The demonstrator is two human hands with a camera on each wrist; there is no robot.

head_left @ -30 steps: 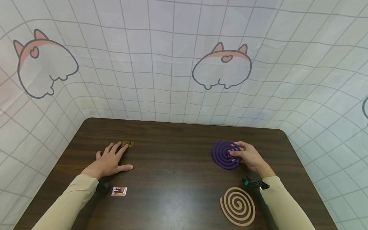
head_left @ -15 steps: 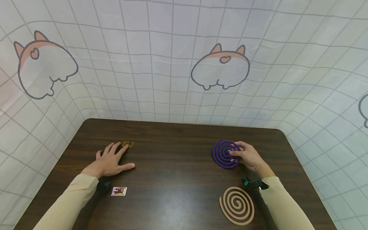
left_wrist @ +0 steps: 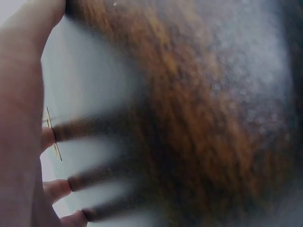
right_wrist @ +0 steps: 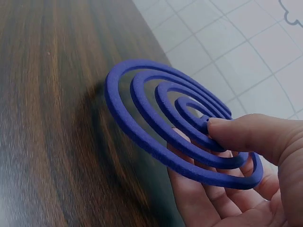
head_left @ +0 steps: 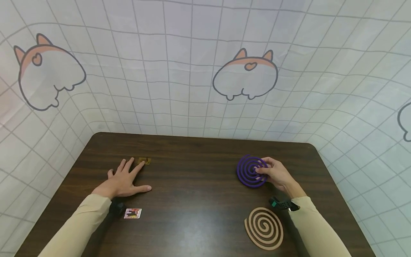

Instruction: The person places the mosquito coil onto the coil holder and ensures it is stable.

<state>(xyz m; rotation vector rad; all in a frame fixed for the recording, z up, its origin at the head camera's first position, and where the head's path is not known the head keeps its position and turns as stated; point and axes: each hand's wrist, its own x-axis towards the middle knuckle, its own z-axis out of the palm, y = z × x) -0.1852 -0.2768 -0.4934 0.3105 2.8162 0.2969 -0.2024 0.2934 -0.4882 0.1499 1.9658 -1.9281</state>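
Note:
In the head view my right hand [head_left: 279,175] holds a purple mosquito coil [right_wrist: 112,90] above the table. The right wrist view shows the thumb pressing near its centre, with fingers behind and below; the coil is tilted and apart from the wood. At the left, my left hand [head_left: 123,182] lies over the table with its fingers spread and straight. Its index fingertip touches a small, flat, brass-coloured metal coil stand [head_left: 144,160]. The left wrist view shows that stand's thin edge [left_wrist: 57,150] by a fingertip. A tan mosquito coil [head_left: 264,225] lies flat near my right wrist.
A small picture card [head_left: 133,213] lies beside my left wrist. The dark wooden table [head_left: 192,171] has rounded far corners. Behind it and at both sides hangs a white grid-patterned curtain [head_left: 179,89] with cartoon dog prints.
My left thumb has stretched slightly to the right, and the metal stand has shifted slightly right under the index finger. My right hand keeps holding the purple coil in nearly the same place.

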